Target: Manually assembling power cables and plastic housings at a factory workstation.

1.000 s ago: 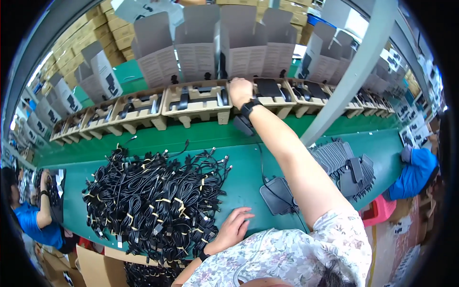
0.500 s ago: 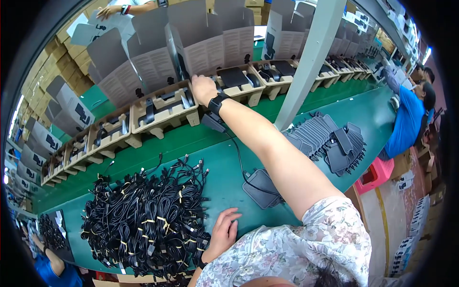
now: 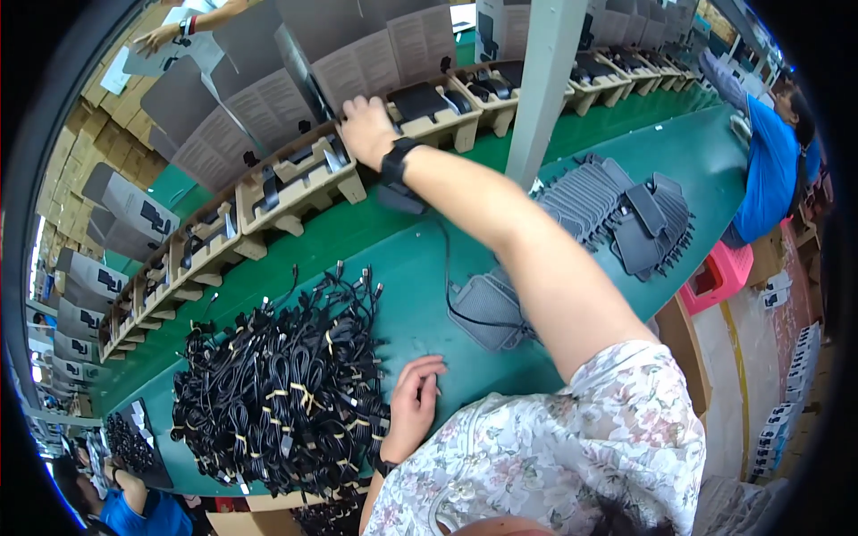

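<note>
My right hand (image 3: 365, 127): stretched far forward over the green bench (image 3: 626, 143), fingers curled down into a cardboard tray (image 3: 299, 179) on the conveyor row. I see only the back of it, so whether the fingers grip anything I cannot tell.
My wrist: a black watch (image 3: 396, 162) sits on it; a dark flat shape hangs just beneath, too shadowed to identify.
My left hand (image 3: 413, 404): lying on the bench at the near edge, fingers loosely spread and slightly bent, holding nothing, fingertips just beside the heap of cables.
Cable heap (image 3: 281, 397): black bundled cables with pale ties, piled left of my left hand; its near edge is cut off by the bench edge.
Tray contents: dark parts in the slots, too small to name.
Grey pad (image 3: 487, 308): flat, meshed, on the bench, partly hidden under my right forearm; a thin black lead runs from it.
Stack of grey pieces (image 3: 617, 210): fanned out to the right, beyond my arm.
Upright leaflets (image 3: 357, 67): standing behind the trays, print unreadable.
Pale post (image 3: 545, 80): blocks part of the tray row.
Others: a person in blue (image 3: 769, 170) at the right edge, half cut off; another hand (image 3: 161, 36) at top left.
</note>
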Motion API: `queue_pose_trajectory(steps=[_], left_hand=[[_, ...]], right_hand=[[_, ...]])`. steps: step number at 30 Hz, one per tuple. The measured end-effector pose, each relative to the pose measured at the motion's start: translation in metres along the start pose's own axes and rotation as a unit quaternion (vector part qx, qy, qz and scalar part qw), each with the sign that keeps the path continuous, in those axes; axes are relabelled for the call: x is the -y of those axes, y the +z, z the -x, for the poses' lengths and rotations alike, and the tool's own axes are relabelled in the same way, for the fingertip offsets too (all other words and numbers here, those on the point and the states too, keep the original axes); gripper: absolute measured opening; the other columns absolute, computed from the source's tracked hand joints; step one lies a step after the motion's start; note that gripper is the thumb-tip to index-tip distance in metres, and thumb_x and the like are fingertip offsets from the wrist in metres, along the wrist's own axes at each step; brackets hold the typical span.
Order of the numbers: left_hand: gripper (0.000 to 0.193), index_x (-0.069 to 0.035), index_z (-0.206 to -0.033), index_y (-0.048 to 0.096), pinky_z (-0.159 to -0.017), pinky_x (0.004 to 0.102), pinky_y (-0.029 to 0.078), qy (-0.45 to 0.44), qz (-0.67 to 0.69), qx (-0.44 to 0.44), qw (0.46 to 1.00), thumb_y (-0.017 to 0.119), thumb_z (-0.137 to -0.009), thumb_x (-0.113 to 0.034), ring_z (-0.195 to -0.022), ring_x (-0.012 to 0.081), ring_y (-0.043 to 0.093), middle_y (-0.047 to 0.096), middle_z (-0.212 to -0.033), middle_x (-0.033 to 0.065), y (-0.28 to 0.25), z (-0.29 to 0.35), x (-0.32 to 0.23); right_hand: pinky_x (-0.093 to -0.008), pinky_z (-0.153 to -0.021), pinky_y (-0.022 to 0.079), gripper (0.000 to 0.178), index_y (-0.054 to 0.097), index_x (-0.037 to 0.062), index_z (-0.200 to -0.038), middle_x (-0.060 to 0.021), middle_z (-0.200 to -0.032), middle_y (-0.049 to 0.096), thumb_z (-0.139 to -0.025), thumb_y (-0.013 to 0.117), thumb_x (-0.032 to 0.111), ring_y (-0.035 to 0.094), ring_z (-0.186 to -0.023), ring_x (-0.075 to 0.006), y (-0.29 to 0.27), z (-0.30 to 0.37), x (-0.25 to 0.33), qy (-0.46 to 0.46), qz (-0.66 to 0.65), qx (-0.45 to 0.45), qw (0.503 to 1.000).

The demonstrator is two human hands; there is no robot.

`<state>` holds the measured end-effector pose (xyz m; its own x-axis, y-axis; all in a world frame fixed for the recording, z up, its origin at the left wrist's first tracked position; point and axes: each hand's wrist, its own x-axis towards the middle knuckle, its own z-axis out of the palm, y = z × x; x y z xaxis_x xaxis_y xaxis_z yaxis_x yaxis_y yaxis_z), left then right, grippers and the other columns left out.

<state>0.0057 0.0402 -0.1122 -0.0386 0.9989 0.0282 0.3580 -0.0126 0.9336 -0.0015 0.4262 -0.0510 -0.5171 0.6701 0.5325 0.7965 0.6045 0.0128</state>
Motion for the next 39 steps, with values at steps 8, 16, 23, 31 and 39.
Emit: queue_pose_trajectory(steps=[8,16,23,31,39], left_hand=[[0.014,0.001,-0.099,0.057,-0.064,0.0209,0.048,0.018,0.048,0.003,0.999,0.046,-0.090,0.005,-0.086,0.0136,0.059,0.055,-0.112,0.0127,0.008,-0.003,-0.002],[0.016,0.001,-0.101,0.055,-0.062,0.0203,0.046,0.018,0.021,0.005,1.000,0.045,-0.090,0.005,-0.089,0.0143,0.058,0.053,-0.114,0.0126,0.006,0.008,-0.004],[0.016,0.001,-0.100,0.055,-0.062,0.0202,0.046,0.018,0.023,-0.008,1.000,0.044,-0.090,0.006,-0.089,0.0141,0.057,0.053,-0.114,0.0128,0.013,0.008,-0.005],[0.015,0.001,-0.099,0.057,-0.062,0.0204,0.047,0.024,0.015,-0.025,0.999,0.046,-0.090,0.005,-0.087,0.0141,0.058,0.054,-0.113,0.0125,0.009,0.010,-0.006],[0.015,-0.001,-0.098,0.059,-0.062,0.0229,0.048,0.059,0.009,-0.019,0.998,0.048,-0.089,0.003,-0.077,0.0127,0.058,0.058,-0.108,0.0099,0.001,0.009,0.006]], right_hand=[[-0.0394,-0.071,0.048,0.016,0.065,0.0147,-0.092,-0.0062,-0.087,0.060,-0.084,0.057,0.026,0.059,-0.085,-0.0272,-0.128,0.152,-0.095,-0.039,-0.131,0.079,0.987],[-0.0460,-0.081,0.046,0.045,0.060,0.0108,-0.111,-0.0130,-0.111,0.060,-0.077,0.066,0.039,0.055,-0.107,-0.0329,-0.181,0.310,-0.253,0.336,0.152,0.072,0.927],[-0.0473,-0.082,0.043,0.074,0.055,0.0059,-0.117,-0.0151,-0.110,0.057,-0.061,0.076,0.049,0.051,-0.109,-0.0316,-0.172,0.357,-0.282,0.449,0.109,0.194,0.865],[-0.0417,-0.064,0.048,0.015,0.055,0.0092,-0.086,-0.0138,-0.067,0.061,-0.081,0.062,0.022,0.062,-0.070,-0.0325,-0.210,0.306,-0.215,0.269,0.159,0.057,0.948],[-0.0306,-0.057,0.043,0.021,0.057,0.0026,-0.091,-0.0090,-0.065,0.057,-0.077,0.069,0.014,0.055,-0.059,-0.0217,-0.207,0.193,-0.092,0.036,-0.170,-0.117,0.978]])
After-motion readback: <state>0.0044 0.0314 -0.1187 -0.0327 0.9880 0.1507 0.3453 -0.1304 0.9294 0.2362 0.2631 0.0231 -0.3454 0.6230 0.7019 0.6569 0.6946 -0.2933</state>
